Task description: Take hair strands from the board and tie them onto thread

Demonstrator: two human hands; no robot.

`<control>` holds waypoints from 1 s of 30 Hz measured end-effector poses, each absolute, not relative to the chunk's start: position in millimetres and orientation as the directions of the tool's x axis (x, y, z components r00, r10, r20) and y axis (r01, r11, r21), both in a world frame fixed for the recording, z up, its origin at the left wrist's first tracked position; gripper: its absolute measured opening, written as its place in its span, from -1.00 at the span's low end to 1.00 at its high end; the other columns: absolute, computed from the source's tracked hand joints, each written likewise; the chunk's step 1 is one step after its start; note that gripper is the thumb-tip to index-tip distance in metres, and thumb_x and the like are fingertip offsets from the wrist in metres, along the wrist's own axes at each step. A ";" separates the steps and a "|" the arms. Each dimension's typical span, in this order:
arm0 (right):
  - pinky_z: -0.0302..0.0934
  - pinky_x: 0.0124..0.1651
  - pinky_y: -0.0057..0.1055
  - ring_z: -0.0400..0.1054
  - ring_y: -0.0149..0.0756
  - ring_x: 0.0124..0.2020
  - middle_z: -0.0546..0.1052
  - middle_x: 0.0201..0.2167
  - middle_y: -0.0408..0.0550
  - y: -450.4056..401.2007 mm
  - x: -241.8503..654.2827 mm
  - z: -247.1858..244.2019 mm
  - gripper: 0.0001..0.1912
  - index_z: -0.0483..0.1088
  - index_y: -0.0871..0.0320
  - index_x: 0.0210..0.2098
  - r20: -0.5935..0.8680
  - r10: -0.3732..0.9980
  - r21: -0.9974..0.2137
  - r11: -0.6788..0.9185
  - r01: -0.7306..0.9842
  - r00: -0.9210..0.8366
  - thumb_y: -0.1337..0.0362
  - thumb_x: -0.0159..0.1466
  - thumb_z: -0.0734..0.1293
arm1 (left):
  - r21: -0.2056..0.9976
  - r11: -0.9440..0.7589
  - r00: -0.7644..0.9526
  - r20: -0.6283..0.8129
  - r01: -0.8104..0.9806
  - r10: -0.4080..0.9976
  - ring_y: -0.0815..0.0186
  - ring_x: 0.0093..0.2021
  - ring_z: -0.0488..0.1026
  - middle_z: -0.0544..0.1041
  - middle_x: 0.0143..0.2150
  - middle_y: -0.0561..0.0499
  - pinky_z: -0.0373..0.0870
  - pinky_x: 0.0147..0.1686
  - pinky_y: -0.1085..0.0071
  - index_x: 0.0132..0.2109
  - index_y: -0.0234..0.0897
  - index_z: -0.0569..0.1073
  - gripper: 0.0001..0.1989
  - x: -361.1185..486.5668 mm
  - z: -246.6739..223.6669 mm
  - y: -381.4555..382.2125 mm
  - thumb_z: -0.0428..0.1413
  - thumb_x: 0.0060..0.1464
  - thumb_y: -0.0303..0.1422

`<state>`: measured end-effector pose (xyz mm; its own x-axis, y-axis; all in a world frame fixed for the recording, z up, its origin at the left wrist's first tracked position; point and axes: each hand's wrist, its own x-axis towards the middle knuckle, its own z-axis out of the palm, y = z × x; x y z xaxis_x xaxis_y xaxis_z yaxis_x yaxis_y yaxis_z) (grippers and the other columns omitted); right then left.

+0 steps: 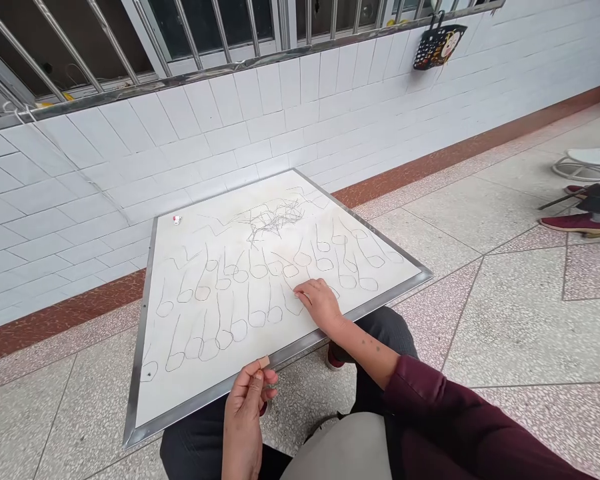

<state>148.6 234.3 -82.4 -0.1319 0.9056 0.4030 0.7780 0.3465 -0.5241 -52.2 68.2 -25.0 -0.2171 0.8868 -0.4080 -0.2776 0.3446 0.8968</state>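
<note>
A white board with a metal rim (207,402) lies across in front of me, covered with rows of thin dark strands, each bent into a loop with a long tail; one such looped strand (225,339) is near the front. A tangled heap of straighter strands (275,220) sits toward the back. My right hand (320,303) rests low over the board's right front, fingers pinched together beside a strand; what they grip is too fine to make out. At the front rim, my left hand (250,400) is closed, thumb against index finger. A small tan piece (263,362) shows at its index fingertip.
A tiny red and white object (177,219) lies at the board's back left corner. White tiled wall (205,147) and barred windows stand behind. A black basket (437,47) hangs at upper right. Another person's shoe (577,222) and a white stool (593,157) are at far right.
</note>
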 end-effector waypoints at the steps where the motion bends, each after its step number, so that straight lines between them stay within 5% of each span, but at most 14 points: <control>1: 0.17 -0.17 -0.28 0.28 -0.15 -0.21 0.54 -0.25 -0.01 230.7 152.0 -82.5 -0.81 0.53 0.09 -0.20 0.404 0.905 -0.523 0.348 0.778 -0.132 0.29 0.40 0.26 | 0.895 0.349 -0.217 -0.412 -0.277 0.885 0.20 -0.20 0.48 0.59 -0.25 -0.05 0.40 -0.24 0.40 -0.10 -0.25 0.59 -0.49 -51.4 -24.9 68.7 0.34 -0.11 0.01; 18: 0.16 -0.14 -0.24 0.23 -0.14 -0.23 0.52 -0.30 0.01 205.6 144.5 -92.8 -0.92 0.53 0.13 -0.28 0.429 0.836 -0.449 0.526 0.722 -0.342 0.27 0.31 0.38 | 0.906 0.336 -0.184 -0.387 -0.257 0.904 0.22 -0.22 0.49 0.60 -0.27 -0.06 0.43 -0.23 0.37 -0.08 -0.26 0.60 -0.52 -46.4 -25.4 70.7 0.32 -0.06 -0.02; 24: 0.21 -0.17 -0.26 0.25 -0.18 -0.27 0.52 -0.32 -0.01 201.8 146.7 -88.6 -0.81 0.50 0.12 -0.25 0.486 0.819 -0.472 0.540 0.697 -0.305 0.36 0.39 0.24 | 0.909 0.348 -0.171 -0.390 -0.231 0.905 0.19 -0.21 0.52 0.62 -0.29 -0.10 0.44 -0.24 0.36 -0.14 -0.29 0.61 -0.53 -38.3 -24.5 77.9 0.33 -0.09 -0.02; 30: 0.19 -0.22 -0.25 0.25 -0.17 -0.28 0.50 -0.36 0.02 180.3 148.8 -67.8 -0.70 0.51 0.10 -0.29 0.545 0.802 -0.476 0.535 0.698 -0.243 0.36 0.42 0.15 | 0.894 0.358 -0.128 -0.402 -0.271 0.906 0.12 -0.14 0.56 0.63 -0.09 -0.24 0.46 -0.30 0.37 -0.05 -0.31 0.60 -0.53 -9.6 -13.5 119.1 0.36 -0.07 -0.12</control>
